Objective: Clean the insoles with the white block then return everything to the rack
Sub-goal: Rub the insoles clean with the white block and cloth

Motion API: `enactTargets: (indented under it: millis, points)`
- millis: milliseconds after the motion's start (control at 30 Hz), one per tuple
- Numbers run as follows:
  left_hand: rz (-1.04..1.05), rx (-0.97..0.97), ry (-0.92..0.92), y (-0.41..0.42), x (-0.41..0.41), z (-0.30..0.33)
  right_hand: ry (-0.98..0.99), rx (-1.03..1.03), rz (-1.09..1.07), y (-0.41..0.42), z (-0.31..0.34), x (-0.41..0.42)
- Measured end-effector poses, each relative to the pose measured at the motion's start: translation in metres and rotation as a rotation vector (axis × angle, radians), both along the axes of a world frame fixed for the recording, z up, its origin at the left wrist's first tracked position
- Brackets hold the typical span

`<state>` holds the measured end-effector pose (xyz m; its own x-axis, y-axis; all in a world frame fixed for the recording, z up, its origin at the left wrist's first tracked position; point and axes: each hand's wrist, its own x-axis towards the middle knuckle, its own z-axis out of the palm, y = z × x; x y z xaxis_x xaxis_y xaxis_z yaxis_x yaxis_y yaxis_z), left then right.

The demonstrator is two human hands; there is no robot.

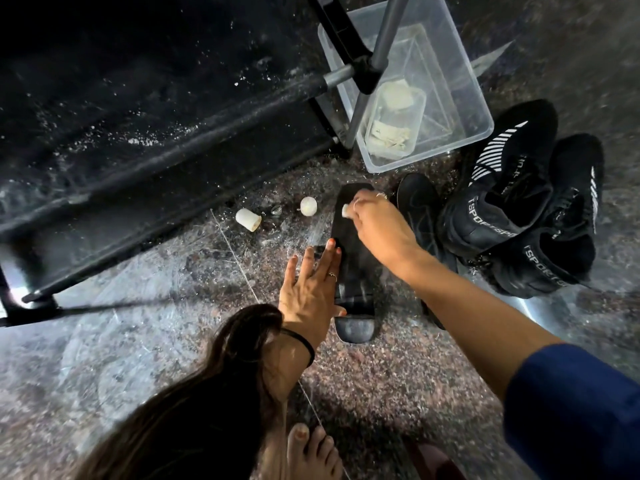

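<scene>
A black insole (353,258) lies flat on the stone floor in the middle of the head view. My left hand (311,289) presses on its left edge with straight fingers. My right hand (377,223) pinches a small white block (345,210) against the insole's far end. A second black insole (417,206) lies just to the right, partly under my right forearm. Two black sport shoes (519,209) stand at the right. The black rack (156,161) fills the upper left, its shelf dusted with white crumbs.
Two loose white pieces (248,219) (308,205) lie on the floor left of the insole, near the rack's lower bar. A clear plastic box (415,91) holding white scraps sits behind a rack leg. My bare foot (311,452) and hanging hair are at the bottom.
</scene>
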<state>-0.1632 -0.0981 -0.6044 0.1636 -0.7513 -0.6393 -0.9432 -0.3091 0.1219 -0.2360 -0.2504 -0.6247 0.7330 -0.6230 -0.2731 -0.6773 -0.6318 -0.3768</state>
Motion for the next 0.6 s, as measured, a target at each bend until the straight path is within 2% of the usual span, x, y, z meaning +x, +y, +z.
enactTargets:
  millis: [100,233,400,467,600]
  points:
    - [0.006,-0.017,0.015,0.001,0.002,-0.001,-0.01,-0.068,-0.176,0.0,-0.006,0.011]
    - [0.013,-0.012,0.036,0.0,0.001,0.002,-0.011,0.001,0.018,0.004,-0.006,0.015]
    - [0.028,-0.073,0.058,0.002,0.005,0.003,-0.096,-0.056,-0.362,-0.003,-0.003,0.008]
    - [0.027,-0.086,0.049,0.004,0.007,0.003,-0.089,-0.043,-0.33,0.018,0.001,-0.004]
    - [0.039,-0.091,0.023,0.004,0.005,0.004,-0.049,0.039,-0.103,0.063,0.006,-0.043]
